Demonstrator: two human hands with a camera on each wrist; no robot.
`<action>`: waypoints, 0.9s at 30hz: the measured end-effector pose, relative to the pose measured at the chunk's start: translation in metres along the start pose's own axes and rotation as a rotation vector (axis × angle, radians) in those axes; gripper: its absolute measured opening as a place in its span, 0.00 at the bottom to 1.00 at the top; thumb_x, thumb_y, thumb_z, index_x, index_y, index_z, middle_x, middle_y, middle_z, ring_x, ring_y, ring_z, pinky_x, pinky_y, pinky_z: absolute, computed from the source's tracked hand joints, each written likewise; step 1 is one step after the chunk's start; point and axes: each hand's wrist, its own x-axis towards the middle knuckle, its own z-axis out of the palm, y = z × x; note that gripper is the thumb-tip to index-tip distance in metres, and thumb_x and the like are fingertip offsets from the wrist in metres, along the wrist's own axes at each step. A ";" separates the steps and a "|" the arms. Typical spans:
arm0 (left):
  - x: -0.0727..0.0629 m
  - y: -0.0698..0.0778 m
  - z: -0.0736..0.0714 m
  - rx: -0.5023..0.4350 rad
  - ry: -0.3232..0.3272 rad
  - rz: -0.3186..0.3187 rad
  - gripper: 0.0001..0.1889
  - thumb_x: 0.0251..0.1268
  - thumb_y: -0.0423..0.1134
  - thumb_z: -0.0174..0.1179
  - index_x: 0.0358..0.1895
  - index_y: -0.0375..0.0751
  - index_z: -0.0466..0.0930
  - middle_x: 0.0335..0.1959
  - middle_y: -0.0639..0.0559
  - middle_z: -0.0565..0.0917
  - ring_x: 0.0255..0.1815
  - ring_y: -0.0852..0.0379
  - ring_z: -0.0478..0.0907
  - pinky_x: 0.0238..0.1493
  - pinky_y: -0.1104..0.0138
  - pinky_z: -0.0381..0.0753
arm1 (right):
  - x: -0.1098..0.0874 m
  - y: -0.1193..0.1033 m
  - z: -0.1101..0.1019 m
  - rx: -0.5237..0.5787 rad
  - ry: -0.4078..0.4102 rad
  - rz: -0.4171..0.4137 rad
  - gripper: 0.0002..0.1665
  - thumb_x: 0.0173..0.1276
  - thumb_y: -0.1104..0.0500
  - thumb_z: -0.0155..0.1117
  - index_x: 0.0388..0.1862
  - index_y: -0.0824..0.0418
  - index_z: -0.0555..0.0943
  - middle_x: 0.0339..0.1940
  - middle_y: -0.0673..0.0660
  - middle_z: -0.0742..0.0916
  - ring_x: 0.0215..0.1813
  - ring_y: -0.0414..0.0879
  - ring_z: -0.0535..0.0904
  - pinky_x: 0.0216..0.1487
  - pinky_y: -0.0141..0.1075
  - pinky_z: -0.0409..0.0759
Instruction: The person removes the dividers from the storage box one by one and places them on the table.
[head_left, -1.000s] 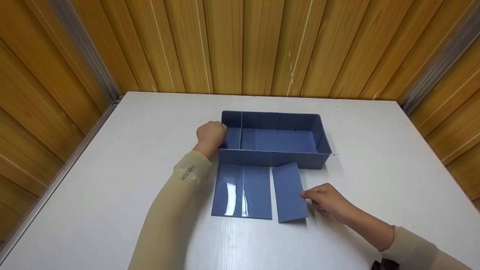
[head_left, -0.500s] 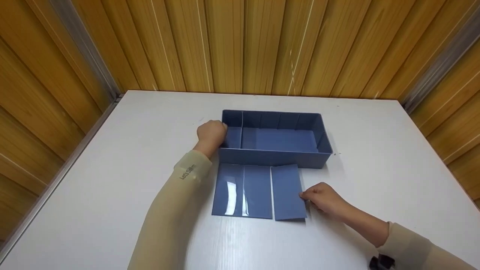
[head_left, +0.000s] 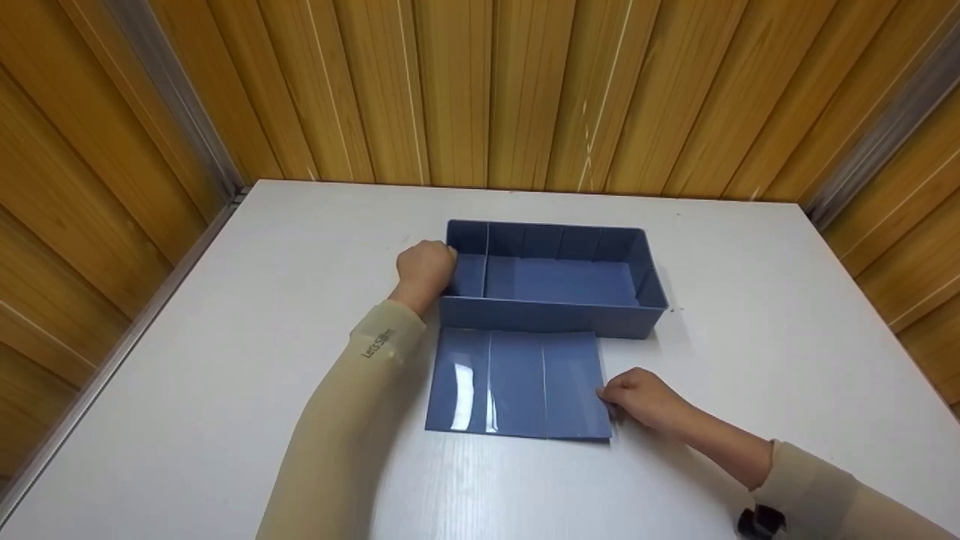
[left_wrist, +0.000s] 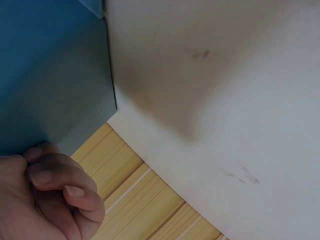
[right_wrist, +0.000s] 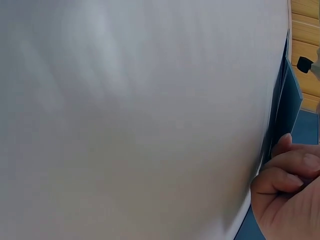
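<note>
A blue-grey plastic box (head_left: 555, 318) stands on the table, with one thin divider (head_left: 485, 259) upright near its left end. My left hand (head_left: 425, 266) grips the rim of the left wall; in the left wrist view its curled fingers (left_wrist: 82, 197) lie against the outside. In front of the box, two flat divider panels (head_left: 517, 382) lie side by side. My right hand (head_left: 649, 397) pinches the right edge of a third divider panel (head_left: 576, 386), which lies alongside them. From the right wrist view, that panel (right_wrist: 290, 97) shows slightly tilted beside the fingers.
The white table (head_left: 300, 247) ends at a wood-patterned wall (head_left: 525, 97) behind. Grey metal posts (head_left: 172, 97) stand at the corners. A black wrist device (head_left: 759, 519) sits at the right sleeve.
My right hand has moved slightly left and lowered the third panel, straightening it against the other panels. The gap between them has closed. My left hand stays on the box.
</note>
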 end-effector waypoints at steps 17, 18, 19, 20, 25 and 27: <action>0.001 0.004 -0.001 -0.012 -0.010 -0.019 0.23 0.82 0.45 0.41 0.40 0.36 0.86 0.42 0.41 0.90 0.42 0.46 0.87 0.45 0.51 0.88 | 0.000 0.002 -0.002 -0.080 -0.020 0.013 0.24 0.74 0.57 0.57 0.23 0.74 0.81 0.15 0.44 0.74 0.26 0.39 0.63 0.30 0.31 0.61; 0.002 0.004 -0.001 -0.015 -0.010 -0.019 0.23 0.82 0.45 0.42 0.40 0.36 0.86 0.43 0.41 0.90 0.42 0.46 0.87 0.45 0.51 0.88 | 0.000 0.001 -0.003 -0.084 -0.020 0.015 0.24 0.74 0.57 0.57 0.23 0.74 0.81 0.15 0.44 0.74 0.26 0.40 0.63 0.30 0.32 0.61; 0.002 0.004 -0.001 -0.017 -0.010 -0.019 0.23 0.82 0.45 0.42 0.40 0.36 0.86 0.43 0.41 0.90 0.42 0.46 0.87 0.46 0.51 0.88 | 0.000 0.001 -0.003 -0.085 -0.021 0.015 0.24 0.74 0.57 0.57 0.23 0.74 0.81 0.15 0.44 0.74 0.26 0.40 0.63 0.30 0.32 0.61; 0.002 0.004 -0.001 -0.018 -0.011 -0.019 0.23 0.82 0.45 0.41 0.40 0.36 0.86 0.43 0.41 0.90 0.42 0.46 0.88 0.46 0.51 0.88 | 0.000 0.001 -0.003 -0.088 -0.023 0.016 0.24 0.74 0.57 0.57 0.22 0.74 0.81 0.14 0.44 0.73 0.25 0.40 0.63 0.30 0.32 0.61; 0.002 0.004 0.000 -0.026 -0.009 -0.025 0.24 0.82 0.45 0.41 0.41 0.35 0.86 0.43 0.40 0.90 0.43 0.45 0.88 0.47 0.51 0.88 | 0.000 0.000 -0.004 -0.147 -0.025 0.002 0.24 0.75 0.57 0.58 0.21 0.71 0.82 0.15 0.44 0.73 0.25 0.41 0.64 0.30 0.32 0.62; 0.002 0.004 0.000 -0.023 -0.011 -0.025 0.24 0.82 0.45 0.41 0.41 0.35 0.86 0.44 0.40 0.90 0.44 0.45 0.88 0.47 0.51 0.88 | 0.000 -0.001 -0.004 -0.191 -0.024 -0.009 0.24 0.75 0.57 0.57 0.20 0.69 0.82 0.15 0.44 0.73 0.26 0.41 0.65 0.31 0.33 0.62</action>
